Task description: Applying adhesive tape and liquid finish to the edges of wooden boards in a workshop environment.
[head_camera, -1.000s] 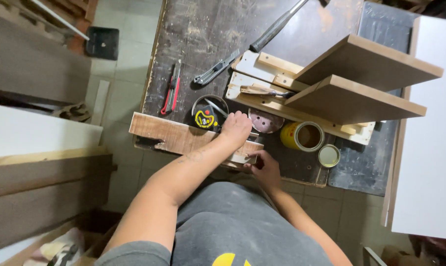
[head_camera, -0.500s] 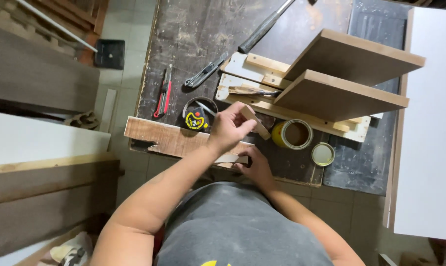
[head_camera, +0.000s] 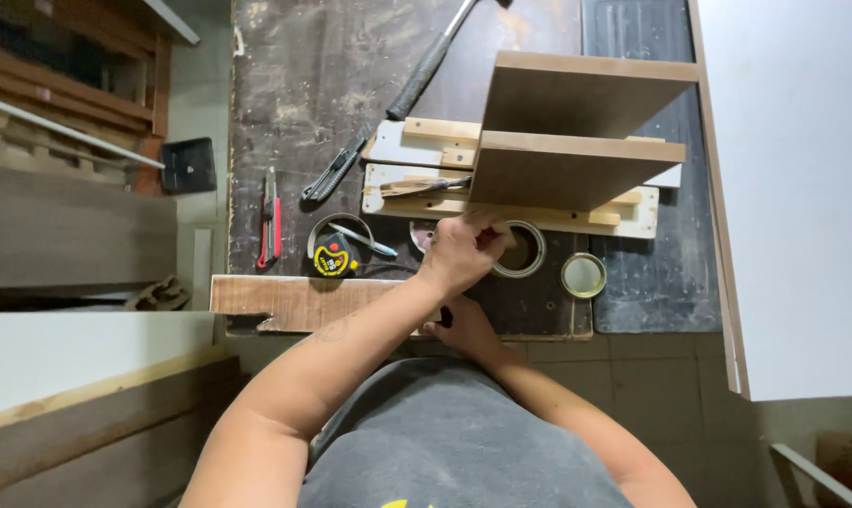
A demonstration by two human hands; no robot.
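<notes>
My left hand [head_camera: 464,249] reaches across the dark workbench [head_camera: 332,75], fingers curled. It sits at the rim of an open round can [head_camera: 525,252], just below the lower of two brown boards [head_camera: 567,174] standing on white strips. At the bench's front edge, beside a worn wooden plank [head_camera: 294,303], my right hand [head_camera: 459,329] is closed around a small dark object [head_camera: 445,318]. I cannot tell what that object is. The can's lid [head_camera: 583,275] lies to the right of the can.
A yellow-and-black tape measure [head_camera: 332,256] sits left of my left hand. Farther left is a red-handled cutter [head_camera: 271,226]. A utility knife [head_camera: 332,174], a hammer [head_camera: 431,61] and a brush [head_camera: 426,185] lie farther back. A large white panel [head_camera: 802,188] stands right, timber boards [head_camera: 69,226] left.
My left hand has moved right, from the plank by the tape measure to the open can. My right hand stays at the bench edge. The view has shifted.
</notes>
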